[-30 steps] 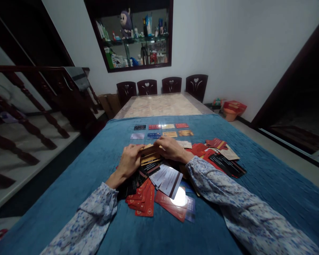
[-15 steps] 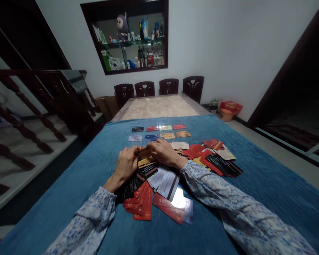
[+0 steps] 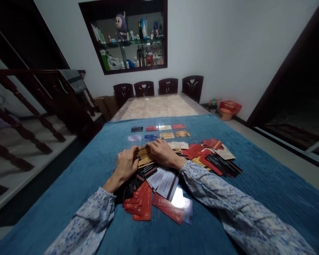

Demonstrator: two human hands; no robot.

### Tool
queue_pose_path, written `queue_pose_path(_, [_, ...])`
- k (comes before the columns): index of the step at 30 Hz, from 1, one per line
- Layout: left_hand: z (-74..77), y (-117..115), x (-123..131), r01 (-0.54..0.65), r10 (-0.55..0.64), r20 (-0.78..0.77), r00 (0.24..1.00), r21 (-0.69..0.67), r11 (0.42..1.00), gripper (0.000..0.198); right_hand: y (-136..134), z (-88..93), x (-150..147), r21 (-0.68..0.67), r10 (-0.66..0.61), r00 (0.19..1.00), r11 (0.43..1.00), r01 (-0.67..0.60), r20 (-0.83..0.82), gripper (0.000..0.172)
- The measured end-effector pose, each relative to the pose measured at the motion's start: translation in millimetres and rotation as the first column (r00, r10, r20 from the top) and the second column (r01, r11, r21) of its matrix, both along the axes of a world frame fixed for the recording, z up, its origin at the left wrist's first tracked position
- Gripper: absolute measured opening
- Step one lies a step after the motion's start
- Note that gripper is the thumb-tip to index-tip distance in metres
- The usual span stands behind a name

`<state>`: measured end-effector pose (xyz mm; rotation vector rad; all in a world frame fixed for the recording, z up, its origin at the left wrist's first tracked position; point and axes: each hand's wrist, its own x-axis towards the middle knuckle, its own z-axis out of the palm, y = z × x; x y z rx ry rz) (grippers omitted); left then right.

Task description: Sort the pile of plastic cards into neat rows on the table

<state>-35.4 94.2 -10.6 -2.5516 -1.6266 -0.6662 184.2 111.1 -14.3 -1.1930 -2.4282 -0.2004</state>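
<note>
Cloth (image 3: 228, 212): gold cards (image 3: 145, 158) between left hand (image 3: 126, 165), right hand (image 3: 163, 153)

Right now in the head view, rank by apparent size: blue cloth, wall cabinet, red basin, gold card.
1. blue cloth
2. wall cabinet
3. red basin and gold card look alike; the card is nearer, so no ranking.

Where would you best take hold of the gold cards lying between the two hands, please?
By their short ends, one hand from each side. The gold cards are thin and flat, resting slightly tilted on the pile of cards, so a pinch from above would probably slip. The left hand and right hand sit at those ends.
</note>
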Motion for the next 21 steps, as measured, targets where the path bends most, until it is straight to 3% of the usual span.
queue_pose_path(8, [1.7,-2.7,4.3,0.006,-0.006,0.033,0.999,-0.013,1.000,0.049,0.1,6.0,2.8,-0.016,-0.026,0.999,1.000,0.026,0.034,0.059])
queue_pose_path(21, [0.0,1.1,2.4,0.029,-0.027,-0.035,0.999,0.056,0.998,0.050,-2.2,17.5,5.5,-0.031,-0.038,0.996,0.999,0.041,0.080,0.053])
